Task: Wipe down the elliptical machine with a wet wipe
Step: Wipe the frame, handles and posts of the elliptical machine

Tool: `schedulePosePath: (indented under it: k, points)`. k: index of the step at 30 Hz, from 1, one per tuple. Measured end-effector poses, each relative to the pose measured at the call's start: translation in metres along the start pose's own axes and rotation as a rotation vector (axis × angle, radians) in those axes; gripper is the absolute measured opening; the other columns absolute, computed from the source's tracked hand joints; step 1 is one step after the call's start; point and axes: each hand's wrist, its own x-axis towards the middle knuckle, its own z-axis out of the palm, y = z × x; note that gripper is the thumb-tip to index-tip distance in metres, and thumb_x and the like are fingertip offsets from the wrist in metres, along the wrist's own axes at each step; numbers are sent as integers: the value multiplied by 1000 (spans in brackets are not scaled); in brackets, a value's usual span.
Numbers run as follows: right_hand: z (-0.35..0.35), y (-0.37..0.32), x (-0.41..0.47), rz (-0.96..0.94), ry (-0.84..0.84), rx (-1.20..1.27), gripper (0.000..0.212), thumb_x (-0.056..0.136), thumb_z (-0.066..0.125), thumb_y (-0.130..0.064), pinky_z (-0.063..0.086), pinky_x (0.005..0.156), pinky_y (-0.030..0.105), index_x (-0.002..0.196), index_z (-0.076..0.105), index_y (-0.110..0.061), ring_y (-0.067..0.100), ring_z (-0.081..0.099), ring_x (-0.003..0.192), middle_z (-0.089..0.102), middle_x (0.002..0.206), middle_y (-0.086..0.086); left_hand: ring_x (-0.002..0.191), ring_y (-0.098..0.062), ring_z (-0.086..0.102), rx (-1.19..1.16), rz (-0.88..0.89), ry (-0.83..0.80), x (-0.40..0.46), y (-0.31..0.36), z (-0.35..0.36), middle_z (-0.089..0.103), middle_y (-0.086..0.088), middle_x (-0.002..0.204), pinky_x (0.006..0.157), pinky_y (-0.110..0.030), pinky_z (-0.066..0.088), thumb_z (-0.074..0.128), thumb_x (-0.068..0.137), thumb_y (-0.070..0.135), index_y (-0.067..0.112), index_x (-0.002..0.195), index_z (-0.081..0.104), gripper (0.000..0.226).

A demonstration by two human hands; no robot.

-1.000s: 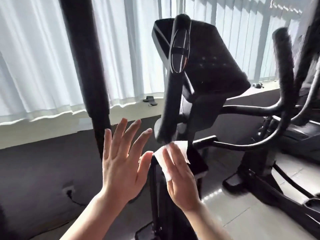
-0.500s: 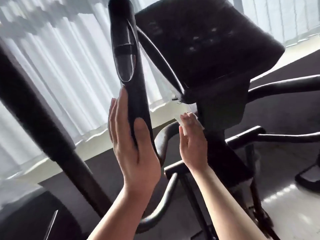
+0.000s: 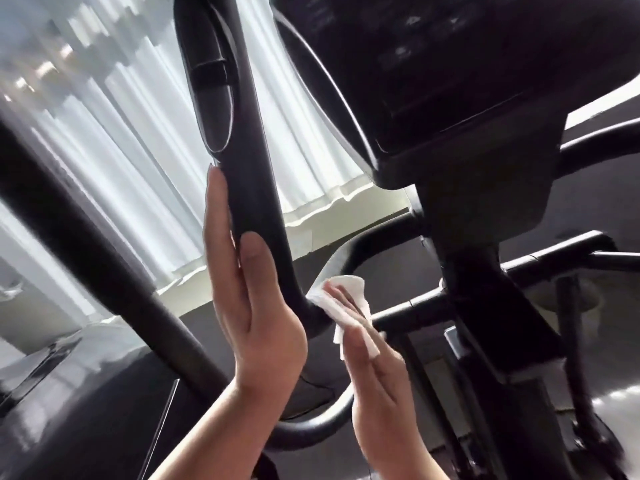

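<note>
The black elliptical machine fills the view, with its console at the top right. A padded upright handle with an oval sensor inset rises in the middle. My left hand rests flat against the handle's left side, fingers straight and thumb on the front. My right hand presses a crumpled white wet wipe with straight fingers against the curved bar where the handle bends toward the centre post.
A thick black moving arm slants across the left. More black bars stick out to the right of the post. White vertical blinds and a pale window sill lie behind. Glossy floor shows at the lower right.
The view has come closer and tilted. My left hand stays on the handle. My right hand has dropped lower with the wipe, from beside the post to the bend of the curved bar.
</note>
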Motion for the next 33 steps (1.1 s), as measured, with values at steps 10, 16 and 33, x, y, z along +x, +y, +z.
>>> schedulePosePath:
  k: [10, 16, 33]
  points:
    - [-57, 83, 81, -211, 214, -832, 44, 104, 27, -32, 21, 119, 42, 137, 50, -14, 14, 27, 144, 43, 147, 1, 146, -18, 26, -1, -4, -13, 0, 2, 0, 30, -3, 152, 119, -30, 21, 25, 100, 8, 14, 143, 25, 44]
    - [7, 40, 44, 220, 302, 180, 30, 97, 40, -29, 27, 116, 25, 114, 63, -36, 2, 44, 132, 60, 131, -15, 146, -14, 25, 20, -7, -17, 2, 0, 0, 29, 4, 150, 118, -26, 20, 25, 100, 9, 14, 143, 24, 43]
    - [22, -52, 48, -153, -12, 24, 44, 105, 28, -30, 26, 116, 30, 140, 42, -9, 15, 32, 143, 43, 149, 4, 149, -10, 13, -169, -171, -191, 6, 3, -13, 17, 7, 160, 123, -40, 11, 20, 105, 26, 30, 145, 19, 40]
